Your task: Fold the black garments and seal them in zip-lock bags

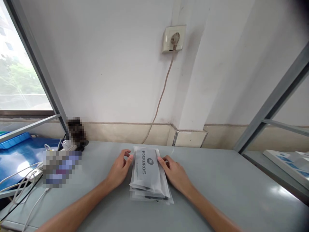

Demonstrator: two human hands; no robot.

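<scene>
A stack of flat, frosted plastic packets (141, 175) lies on the grey table in front of me. The top one bears dark lettering that reads ROCKBROS and a round logo. Close by the left edge of the stack is my left hand (119, 169), its fingers loosely bent and the thumb apart from them, holding nothing. On the other side, my right hand (177, 174) touches the upper right edge of the packets with its thumb. Its other fingers are loosely curled beside the stack and partly hidden. The lower packets stick out unevenly toward me.
The grey tabletop (212, 190) runs up to the wall. White cables (36, 199) and a blurred-out object (62, 169) lie at the left. A cord hangs from a wall socket (174, 38) behind the table. Grey metal posts (272, 96) frame the sides.
</scene>
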